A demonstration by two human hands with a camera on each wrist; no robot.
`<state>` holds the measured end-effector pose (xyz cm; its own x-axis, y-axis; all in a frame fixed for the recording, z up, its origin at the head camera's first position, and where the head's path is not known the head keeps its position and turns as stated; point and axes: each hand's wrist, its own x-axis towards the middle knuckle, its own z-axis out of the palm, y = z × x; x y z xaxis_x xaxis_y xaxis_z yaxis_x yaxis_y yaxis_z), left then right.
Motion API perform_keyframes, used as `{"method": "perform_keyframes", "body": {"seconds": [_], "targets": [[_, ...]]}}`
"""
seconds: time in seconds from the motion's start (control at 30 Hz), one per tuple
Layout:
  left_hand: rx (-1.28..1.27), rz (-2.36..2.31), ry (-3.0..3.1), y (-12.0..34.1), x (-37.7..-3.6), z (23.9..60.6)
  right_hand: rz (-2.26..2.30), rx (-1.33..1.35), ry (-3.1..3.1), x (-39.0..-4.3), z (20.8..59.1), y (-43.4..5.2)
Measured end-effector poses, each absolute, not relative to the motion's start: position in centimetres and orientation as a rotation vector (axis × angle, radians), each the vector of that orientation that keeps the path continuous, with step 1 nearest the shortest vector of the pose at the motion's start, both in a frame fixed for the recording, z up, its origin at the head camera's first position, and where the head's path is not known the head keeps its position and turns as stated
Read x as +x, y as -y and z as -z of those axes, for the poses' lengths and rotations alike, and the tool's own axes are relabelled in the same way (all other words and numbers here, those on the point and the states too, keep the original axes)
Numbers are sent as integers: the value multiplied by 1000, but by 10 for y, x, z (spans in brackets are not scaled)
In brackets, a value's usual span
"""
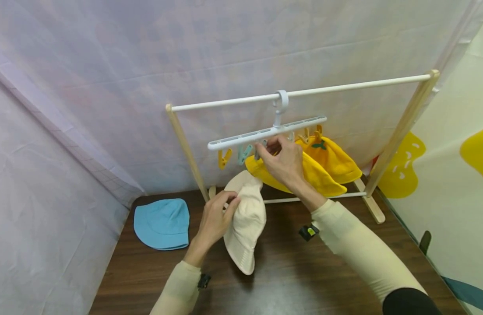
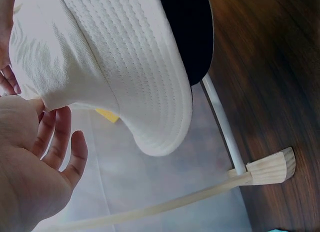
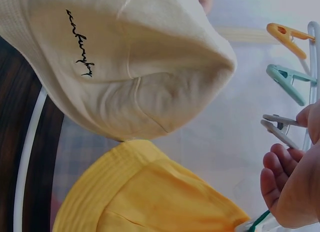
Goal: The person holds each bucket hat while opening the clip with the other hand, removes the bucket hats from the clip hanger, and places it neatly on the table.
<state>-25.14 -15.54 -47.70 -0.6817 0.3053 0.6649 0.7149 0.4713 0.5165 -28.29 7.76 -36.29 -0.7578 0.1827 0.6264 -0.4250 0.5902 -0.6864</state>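
Now, cream hat (image 1: 247,218): below hanger (image 1: 241,138); probably light, floppy, best pinched at crown.
Left hand (image 1: 216,216): fingers pinch hat's crown.
Right hand (image 1: 285,162): fingers pinch a grey clip (image 3: 279,133) under hanger.

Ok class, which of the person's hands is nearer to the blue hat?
Left. The left hand is just right of the blue hat, pinching the white hat; the right hand is farther off, up at the grey clip under the hanger.
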Motion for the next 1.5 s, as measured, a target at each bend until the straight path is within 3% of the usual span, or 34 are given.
{"method": "perform_keyframes", "body": {"seconds": [1.13,1.5], "targets": [[-872,1067,2234,164,-252,481,-1206,258,2061,-279,357,-83],[-872,1064,2257,167,-251,479,-1094,401,1923,-274,358,-102]]}}
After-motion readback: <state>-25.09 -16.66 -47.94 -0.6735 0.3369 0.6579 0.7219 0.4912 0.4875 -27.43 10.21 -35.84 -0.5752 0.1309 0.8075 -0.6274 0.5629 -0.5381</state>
